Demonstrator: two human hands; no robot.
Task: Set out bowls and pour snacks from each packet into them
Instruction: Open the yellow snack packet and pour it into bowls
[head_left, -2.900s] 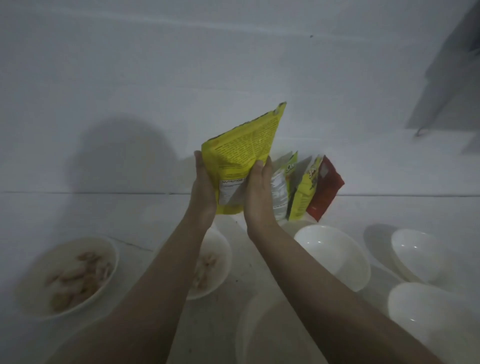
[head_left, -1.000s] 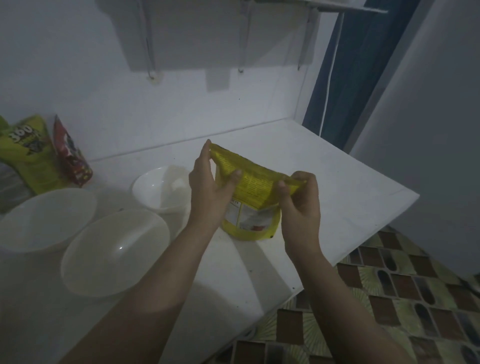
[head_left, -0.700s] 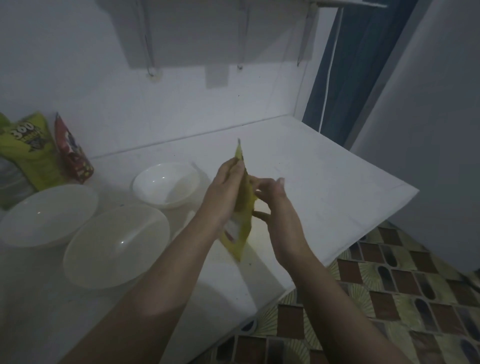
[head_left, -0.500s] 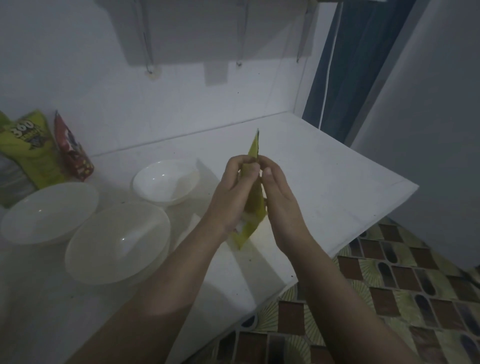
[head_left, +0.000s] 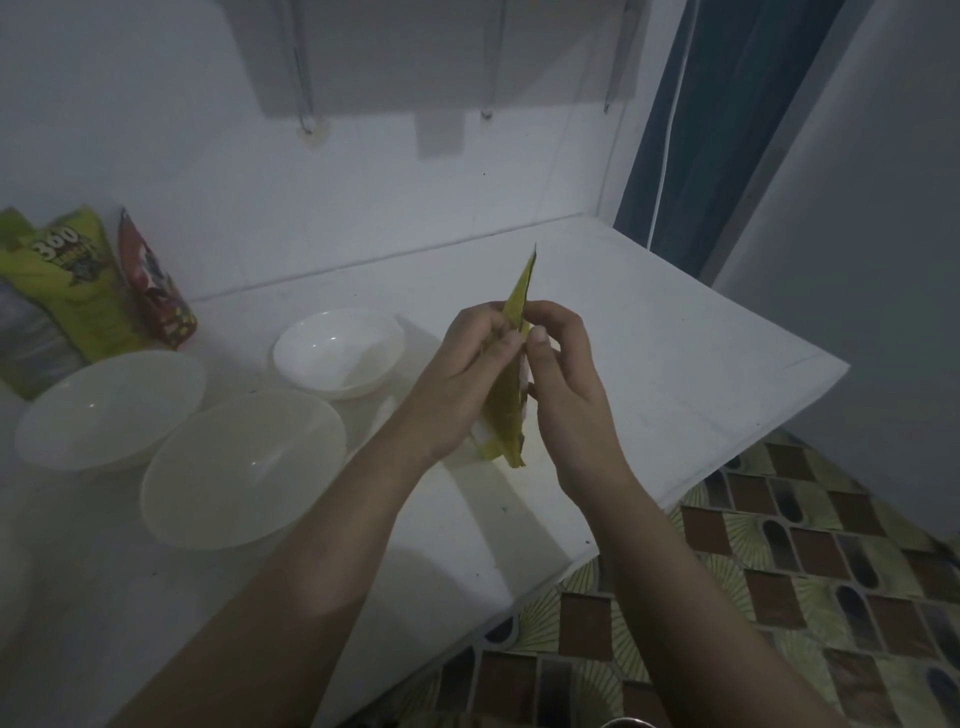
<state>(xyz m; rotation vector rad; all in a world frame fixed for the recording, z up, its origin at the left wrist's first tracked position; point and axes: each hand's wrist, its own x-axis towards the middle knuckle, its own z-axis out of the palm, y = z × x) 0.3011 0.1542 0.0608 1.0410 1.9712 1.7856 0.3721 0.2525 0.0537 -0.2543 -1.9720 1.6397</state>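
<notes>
A yellow snack packet (head_left: 508, 410) is held edge-on above the white counter (head_left: 675, 364), its top corner pointing up. My left hand (head_left: 457, 379) grips it from the left and my right hand (head_left: 563, 374) pinches it from the right near the top edge. Three empty white bowls stand to the left: a small one (head_left: 337, 353) nearest the packet, a large one (head_left: 241, 467) in front, another (head_left: 109, 405) at the far left. More packets lean on the wall: a green one (head_left: 78, 291) and a red one (head_left: 153, 291).
The counter ends at a corner on the right, with patterned floor tiles (head_left: 779, 597) below. A blue curtain (head_left: 727, 130) hangs at the back right. A shelf with hooks (head_left: 441, 52) is fixed to the wall above.
I turned right, away from the filled bowls. The packet went from spread flat between both hands to edge-on and upright, with both hands pinching close together near its top.
</notes>
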